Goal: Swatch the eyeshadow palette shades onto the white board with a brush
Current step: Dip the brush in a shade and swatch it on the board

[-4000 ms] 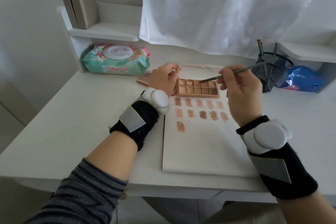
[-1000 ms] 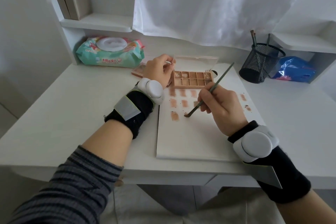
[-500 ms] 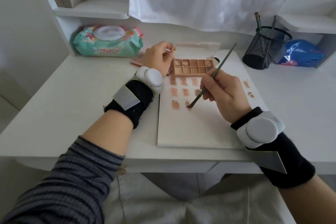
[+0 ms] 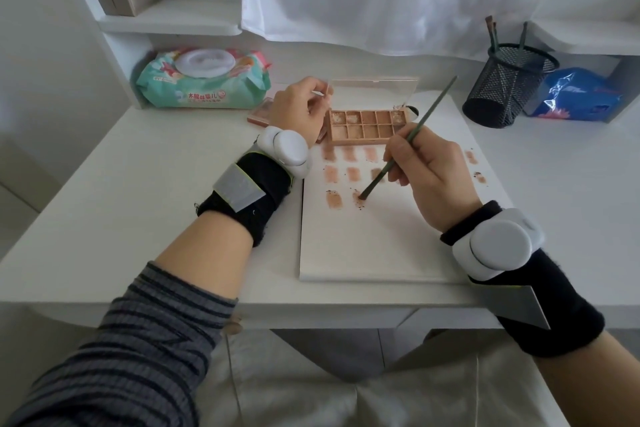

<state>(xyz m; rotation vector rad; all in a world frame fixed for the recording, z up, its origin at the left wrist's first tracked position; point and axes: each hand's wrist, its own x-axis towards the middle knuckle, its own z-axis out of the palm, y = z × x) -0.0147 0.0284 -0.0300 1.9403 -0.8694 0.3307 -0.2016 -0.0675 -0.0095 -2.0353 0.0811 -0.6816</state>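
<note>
Brush (image 4: 408, 146) pinched in right hand (image 4: 427, 170), handle slanting up and away to the right, bristle tip down-left on white board (image 4: 374, 246), touching a fresh smudge in the third swatch row. Palette (image 4: 367, 123) open at the board's far edge, just beyond the grip along the handle's line. Left hand (image 4: 301, 111) curled beside the palette's left end, pinching something thin, hard to identify. Judged mid-stroke; next reload a short reach up.
</note>
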